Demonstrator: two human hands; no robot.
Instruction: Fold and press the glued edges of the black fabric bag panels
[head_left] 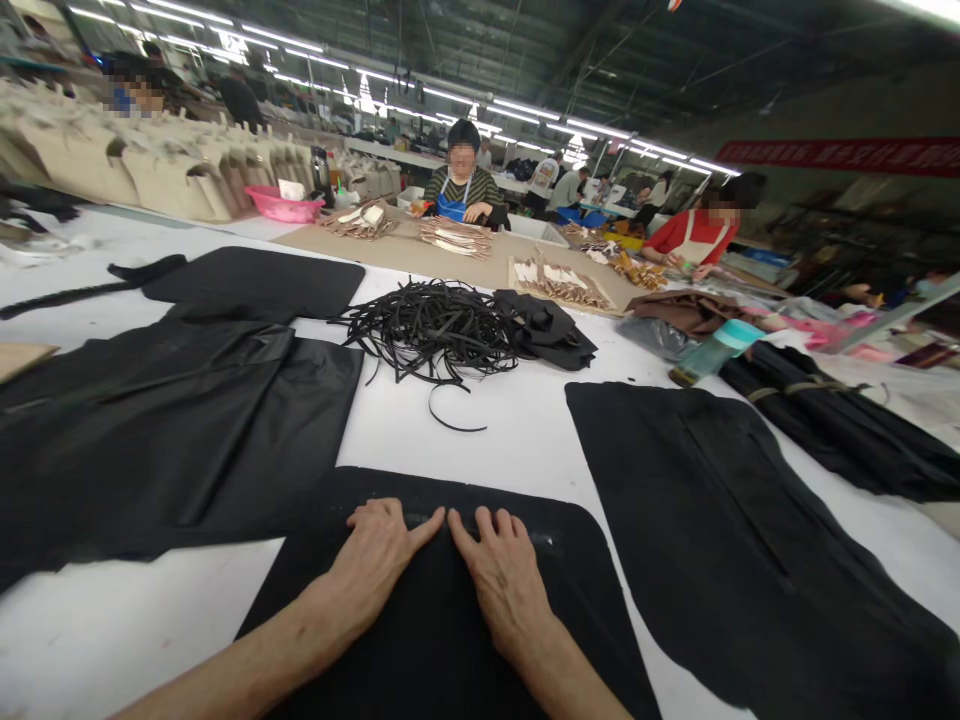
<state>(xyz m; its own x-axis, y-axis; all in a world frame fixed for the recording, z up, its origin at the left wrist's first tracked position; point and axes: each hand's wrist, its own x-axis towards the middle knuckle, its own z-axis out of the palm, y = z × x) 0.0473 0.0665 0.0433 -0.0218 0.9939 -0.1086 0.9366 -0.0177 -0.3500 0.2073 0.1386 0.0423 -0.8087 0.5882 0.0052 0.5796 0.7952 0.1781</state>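
Note:
A black sheet [435,640] with rounded far corners, leather-like, lies flat on the white table in front of me. My left hand [379,560] presses on it near its far edge, thumb stretched toward the middle and fingers slightly bent. Beside it my right hand [504,580] rests on the same sheet, fingers spread and thumb near the left thumb. Neither hand grips anything. A shiny strip [551,542] shows on the sheet just right of my right fingertips.
A tangle of thin black strips [442,330] lies beyond the sheet. Black pieces [247,430] are on the left, another black panel [720,520] on the right. A teal-capped bottle [716,352] and tied black bundle [840,410] sit farther right. Co-workers [461,185] work across the table.

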